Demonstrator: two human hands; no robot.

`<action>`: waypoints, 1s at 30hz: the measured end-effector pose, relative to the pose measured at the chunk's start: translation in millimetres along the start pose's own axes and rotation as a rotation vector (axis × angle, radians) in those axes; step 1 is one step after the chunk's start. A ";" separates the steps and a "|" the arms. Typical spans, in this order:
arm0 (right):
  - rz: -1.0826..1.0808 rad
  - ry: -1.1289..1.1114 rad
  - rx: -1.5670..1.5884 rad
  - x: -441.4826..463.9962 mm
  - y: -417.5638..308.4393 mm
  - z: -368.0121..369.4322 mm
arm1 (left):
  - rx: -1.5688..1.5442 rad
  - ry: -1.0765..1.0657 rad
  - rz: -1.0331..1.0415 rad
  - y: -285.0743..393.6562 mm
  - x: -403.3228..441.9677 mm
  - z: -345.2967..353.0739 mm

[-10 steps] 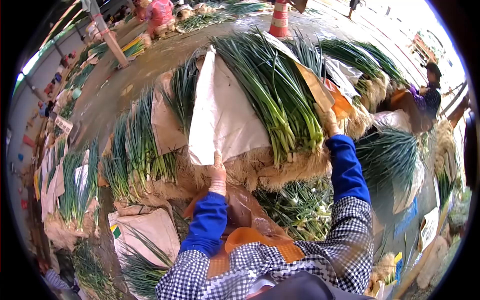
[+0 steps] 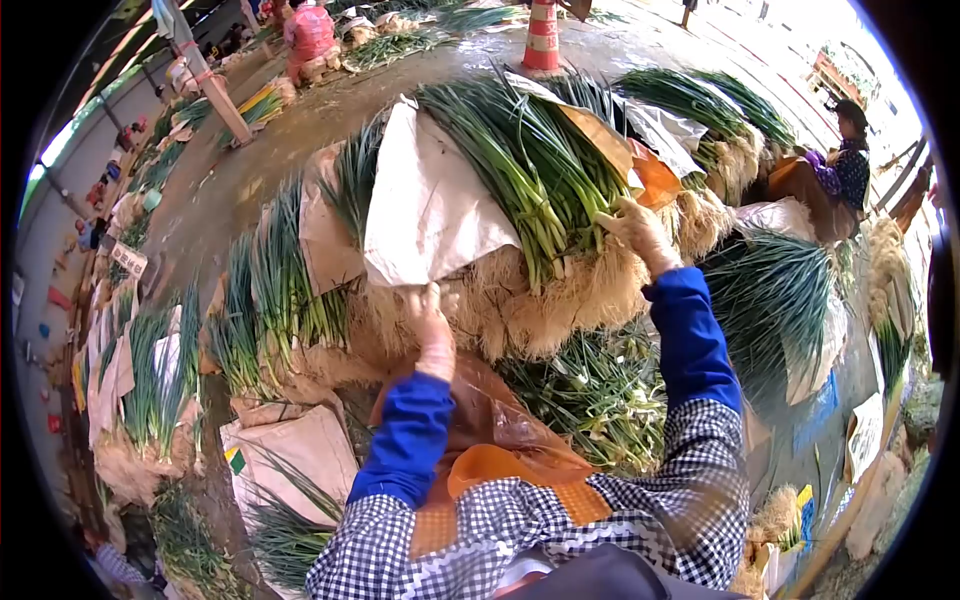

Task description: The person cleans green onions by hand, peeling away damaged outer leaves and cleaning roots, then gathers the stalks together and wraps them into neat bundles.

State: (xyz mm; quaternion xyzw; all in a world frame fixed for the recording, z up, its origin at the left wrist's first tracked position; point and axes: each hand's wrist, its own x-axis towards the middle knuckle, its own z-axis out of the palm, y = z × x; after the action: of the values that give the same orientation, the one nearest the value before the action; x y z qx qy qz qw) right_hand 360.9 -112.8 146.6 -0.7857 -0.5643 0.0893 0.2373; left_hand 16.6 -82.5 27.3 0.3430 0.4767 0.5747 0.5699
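A wide bundle of green onions (image 2: 525, 175) lies in front of me, its pale roots (image 2: 560, 300) toward my body and its green leaves pointing away. A white sheet (image 2: 430, 205) covers the left part of the bundle. My left hand (image 2: 432, 330) pinches the near edge of that sheet, just over the roots. At the bundle's right side, my right hand (image 2: 642, 237) touches the lower stalks with its fingers apart. A brown sheet (image 2: 597, 145) lies along the right of the stalks, just beyond that hand.
More green onion bundles stand left (image 2: 275, 290) and right (image 2: 775, 295). Loose green leaves (image 2: 590, 400) lie below the bundle. A traffic cone (image 2: 541, 38) and a post (image 2: 212, 85) stand beyond. A person (image 2: 848, 170) sits at the right; another person (image 2: 310, 38) is far off.
My right hand has let go of the brown sheet's corner and moved left onto the stalks. The white sheet's near edge has come down flatter over the roots, with my left hand still on it.
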 end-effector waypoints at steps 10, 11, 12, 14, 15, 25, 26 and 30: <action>-0.128 0.337 0.089 -115.4 -30.0 77.2 | -0.133 -0.793 -0.386 -48.2 -119.2 88.0; -0.166 0.373 -0.003 -117.1 -27.7 77.1 | -0.162 -0.696 -0.333 -53.6 -118.4 92.3; -0.156 0.369 -0.002 -115.7 -26.2 74.9 | -0.089 -0.691 -0.295 -57.3 -115.6 93.3; -0.375 0.299 -0.163 -111.3 -27.6 67.5 | 0.147 -0.682 -0.166 -62.0 -105.1 96.1; -0.368 0.300 -0.160 -117.3 -35.9 67.0 | 0.153 -0.686 -0.169 -78.0 -101.2 96.5; -0.255 -0.660 -0.001 -166.0 1.2 29.5 | -0.071 -0.793 -0.381 -48.9 -103.2 51.5; -0.037 -0.679 0.512 -150.9 -24.7 17.2 | 0.010 -0.861 -0.355 -52.0 -108.7 43.7; -0.072 -0.061 0.335 -122.2 -59.4 86.4 | -0.034 -0.871 -0.449 -41.5 -136.3 31.9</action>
State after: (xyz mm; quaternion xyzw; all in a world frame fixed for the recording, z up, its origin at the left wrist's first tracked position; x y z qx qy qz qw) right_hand 233.1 -187.9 83.8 -0.7114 -0.5763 0.1974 0.3506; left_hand 75.9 -215.7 18.5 0.4310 0.2468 0.2482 0.8317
